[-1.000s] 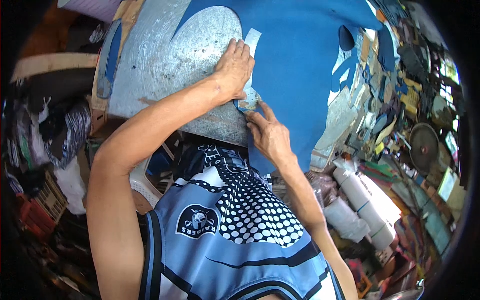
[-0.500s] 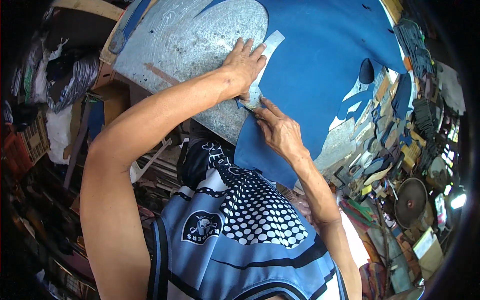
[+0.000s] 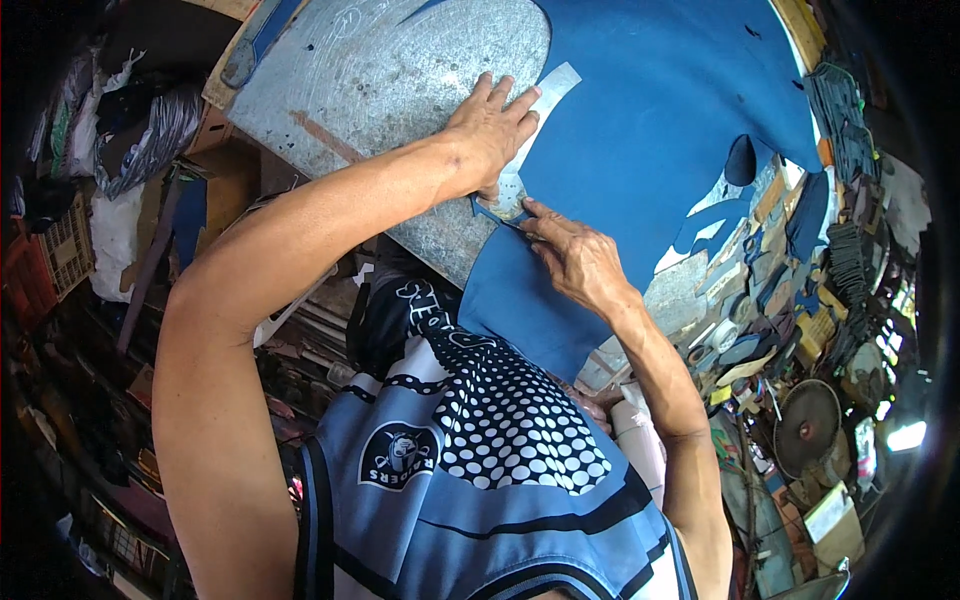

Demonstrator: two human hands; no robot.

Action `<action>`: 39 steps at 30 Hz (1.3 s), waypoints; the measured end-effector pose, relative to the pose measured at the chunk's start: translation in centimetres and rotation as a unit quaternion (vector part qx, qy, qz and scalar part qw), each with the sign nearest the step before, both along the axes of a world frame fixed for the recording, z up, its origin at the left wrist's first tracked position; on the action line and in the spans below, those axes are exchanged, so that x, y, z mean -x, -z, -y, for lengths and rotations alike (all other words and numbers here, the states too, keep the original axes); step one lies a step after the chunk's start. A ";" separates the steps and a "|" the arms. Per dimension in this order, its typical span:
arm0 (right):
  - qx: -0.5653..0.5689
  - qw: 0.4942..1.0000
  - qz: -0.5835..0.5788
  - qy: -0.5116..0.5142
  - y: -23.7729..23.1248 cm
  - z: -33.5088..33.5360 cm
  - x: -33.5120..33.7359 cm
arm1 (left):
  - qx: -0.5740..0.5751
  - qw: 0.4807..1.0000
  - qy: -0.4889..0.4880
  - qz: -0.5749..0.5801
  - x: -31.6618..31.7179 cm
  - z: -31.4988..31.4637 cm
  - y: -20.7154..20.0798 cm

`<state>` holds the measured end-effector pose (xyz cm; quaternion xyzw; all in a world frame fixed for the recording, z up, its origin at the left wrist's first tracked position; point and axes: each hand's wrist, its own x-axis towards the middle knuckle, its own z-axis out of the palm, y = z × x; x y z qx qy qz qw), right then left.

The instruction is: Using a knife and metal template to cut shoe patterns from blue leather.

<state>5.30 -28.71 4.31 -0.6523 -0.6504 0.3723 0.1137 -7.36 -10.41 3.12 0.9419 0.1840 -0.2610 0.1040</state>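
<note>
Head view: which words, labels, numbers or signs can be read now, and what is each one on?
Badge on the shirt: pale lettering, readable, wording withheld.
Shirt's dark lower front: large white lettering, partly readable, wording withheld.
Metal sheet: scribbles, unreadable.
Pale strip at the left hand: tiny marks, too small.

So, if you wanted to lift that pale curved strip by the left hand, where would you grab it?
Probably by its far end, pinching both long edges from the far side. The pale curved strip looks flat and narrow, and that end juts past the fingertips of the left hand, while its near end is crowded by the right hand.
</note>
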 end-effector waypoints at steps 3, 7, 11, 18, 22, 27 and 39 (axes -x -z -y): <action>-0.009 0.999 0.009 -0.040 0.3 -0.3 -0.9 | -0.003 1.000 0.007 -0.005 0.2 0.0 -0.1; -0.018 0.992 0.027 -0.125 -0.1 -1.8 -2.1 | -0.016 1.000 0.018 -0.013 0.3 0.0 0.0; -0.016 0.983 0.022 -0.181 -0.1 -3.6 -2.9 | -0.017 0.999 0.025 -0.013 0.4 -0.2 0.2; -0.035 0.968 0.030 -0.245 -0.9 -5.8 -4.4 | -0.030 0.998 0.042 0.030 0.3 -0.7 0.0; -0.016 0.973 0.011 -0.230 -1.9 -6.0 -5.8 | 0.000 0.995 0.033 0.097 1.1 -1.2 1.0; -0.069 0.983 0.020 0.170 -0.6 -9.1 -8.5 | 0.026 0.989 0.041 0.138 -0.1 -2.1 0.8; -0.172 0.975 0.045 0.132 2.9 -13.2 -9.0 | 0.012 0.997 0.073 0.032 -3.1 -4.5 0.7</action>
